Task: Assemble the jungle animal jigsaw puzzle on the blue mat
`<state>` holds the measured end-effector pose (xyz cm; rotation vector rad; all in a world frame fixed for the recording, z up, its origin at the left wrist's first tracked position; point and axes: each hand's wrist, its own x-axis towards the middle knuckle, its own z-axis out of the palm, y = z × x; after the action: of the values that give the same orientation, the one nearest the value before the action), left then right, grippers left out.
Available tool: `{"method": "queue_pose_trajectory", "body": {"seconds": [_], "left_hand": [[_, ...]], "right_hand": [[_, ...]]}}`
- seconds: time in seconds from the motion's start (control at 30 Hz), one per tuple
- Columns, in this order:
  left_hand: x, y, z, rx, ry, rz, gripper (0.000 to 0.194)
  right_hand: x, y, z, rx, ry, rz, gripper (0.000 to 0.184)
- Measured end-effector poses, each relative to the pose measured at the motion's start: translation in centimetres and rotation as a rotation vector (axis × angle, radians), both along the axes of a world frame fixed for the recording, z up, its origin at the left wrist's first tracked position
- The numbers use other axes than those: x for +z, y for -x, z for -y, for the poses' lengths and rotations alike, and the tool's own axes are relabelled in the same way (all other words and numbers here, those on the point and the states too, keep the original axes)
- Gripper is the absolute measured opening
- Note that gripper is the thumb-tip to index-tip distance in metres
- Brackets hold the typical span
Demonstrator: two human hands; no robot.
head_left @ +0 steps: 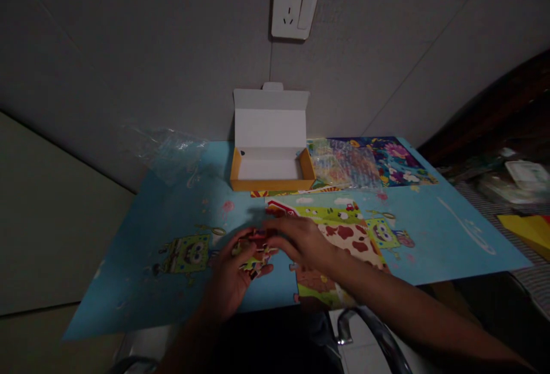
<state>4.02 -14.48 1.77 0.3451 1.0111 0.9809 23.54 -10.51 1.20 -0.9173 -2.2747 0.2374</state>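
Note:
Several small jigsaw puzzle pieces (254,255), green, red and white, lie bunched in my left hand (227,283), whose thumb and fingers are curled round them. My right hand (306,240) reaches across from the right, its fingertips pinched at a reddish puzzle piece (258,237) on top of the bunch; the fingers are slightly blurred. Under and beside my right forearm is a partly joined jigsaw puzzle (353,235), showing a brown-spotted cow, green fields and a red roof. Its left edge has open notches and tabs. My right arm hides part of it.
Behind my hands stands an open orange box (275,184), its white lid raised. Clear plastic wrapping (183,144) lies at the back left, more plastic (348,165) over colourful sheets at right. A blue cartoon mat (141,231) covers the table; a wall socket (296,2) is above.

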Motion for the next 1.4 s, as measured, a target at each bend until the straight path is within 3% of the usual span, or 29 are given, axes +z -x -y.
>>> {"method": "queue_pose_trajectory", "body": {"seconds": [0.07, 0.13, 0.2, 0.37, 0.5, 0.57, 0.7, 0.77, 1.0, 1.2, 1.4], "left_hand": [[0.3, -0.1, 0.1, -0.031, -0.016, -0.017, 0.048], [0.4, -0.2, 0.3, -0.048, -0.026, -0.050, 0.046], [0.5, -0.4, 0.4, -0.037, -0.024, -0.090, 0.044], [0.2, 0.3, 0.4, 0.038, 0.020, -0.037, 0.046], [-0.1, 1.8, 0.2, 0.080, 0.035, 0.115, 0.050], [-0.2, 2.3, 0.2, 0.069, 0.042, 0.150, 0.048], [-0.5, 2.3, 0.3, 0.026, 0.011, 0.130, 0.049], [-0.7, 2.2, 0.4, 0.017, -0.006, 0.126, 0.051], [-1.0, 2.1, 0.3, 0.004, 0.010, 0.230, 0.046], [-0.1, 1.5, 0.0, 0.014, 0.030, 0.146, 0.056], [-0.1, 1.3, -0.1, 0.010, 0.010, 0.197, 0.056]], "right_hand": [[0.1, -0.5, -1.2, -0.147, 0.146, 0.061, 0.054], [0.3, -1.4, -2.6, -0.140, 0.229, 0.181, 0.076], [0.5, -2.3, -3.8, -0.077, 0.291, 0.254, 0.084], [1.0, -3.1, -5.2, 0.028, 0.332, 0.315, 0.072], [1.3, -2.6, -5.1, -0.024, 0.250, 0.467, 0.083], [1.3, -2.4, -5.0, -0.030, 0.207, 0.509, 0.075], [1.0, -2.4, -4.9, 0.096, 0.119, 0.559, 0.040], [0.8, -2.5, -4.8, 0.125, 0.088, 0.557, 0.032], [1.3, -2.2, -4.8, 0.072, 0.112, 0.573, 0.047], [1.3, -1.9, -4.6, 0.130, 0.064, 0.660, 0.042], [1.6, -2.5, -4.9, 0.099, 0.137, 0.536, 0.042]]}}
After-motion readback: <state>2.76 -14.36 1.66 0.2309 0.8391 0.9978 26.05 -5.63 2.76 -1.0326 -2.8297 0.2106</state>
